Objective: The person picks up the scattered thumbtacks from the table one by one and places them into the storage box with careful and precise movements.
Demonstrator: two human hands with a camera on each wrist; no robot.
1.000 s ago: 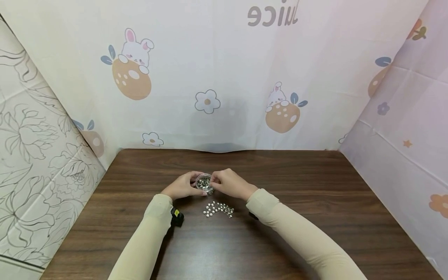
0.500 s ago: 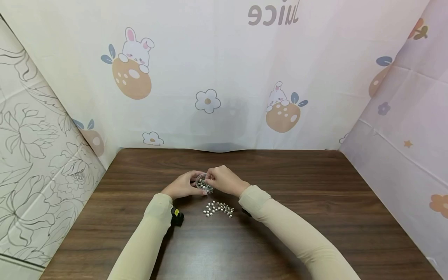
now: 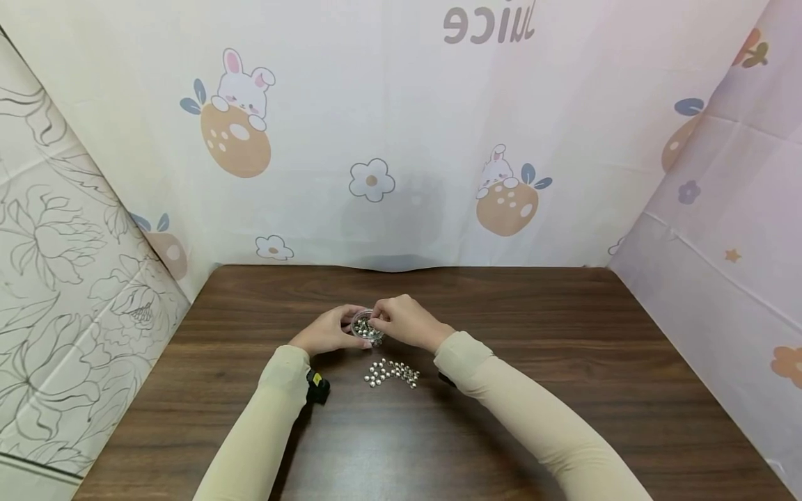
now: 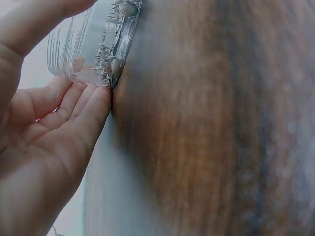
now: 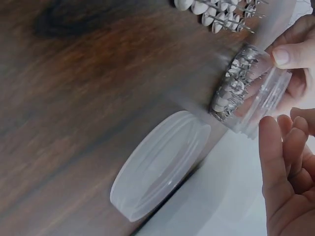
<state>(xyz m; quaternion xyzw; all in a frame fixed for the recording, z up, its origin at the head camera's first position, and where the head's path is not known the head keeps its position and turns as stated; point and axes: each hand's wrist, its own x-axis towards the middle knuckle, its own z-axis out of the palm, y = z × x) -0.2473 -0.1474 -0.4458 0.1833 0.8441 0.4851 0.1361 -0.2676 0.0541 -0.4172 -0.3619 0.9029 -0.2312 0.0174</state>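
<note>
My left hand (image 3: 332, 330) holds a small clear plastic jar (image 3: 365, 327), thumb on the near side and fingers around the far side. Silvery thumbtacks (image 5: 231, 93) lie at the bottom of the jar, heads and points mixed. My right hand (image 3: 409, 321) is at the jar's open mouth with thumb and forefinger brought together; whether a tack sits between them is hidden. On the table nearer to me, several loose thumbtacks (image 3: 391, 374) lie in short rows, points up in the right wrist view. The left wrist view shows the left fingers (image 4: 81, 115) at the jar's side.
A translucent round lid (image 5: 160, 167) lies on the dark wooden table (image 3: 532, 334) beside the jar in the right wrist view. It cannot be made out in the head view. A printed curtain (image 3: 388, 125) rises behind the table's far edge.
My right hand has shifted left to the jar's mouth, then slightly back right. My left hand, the jar and the loose tacks have stayed in place.
</note>
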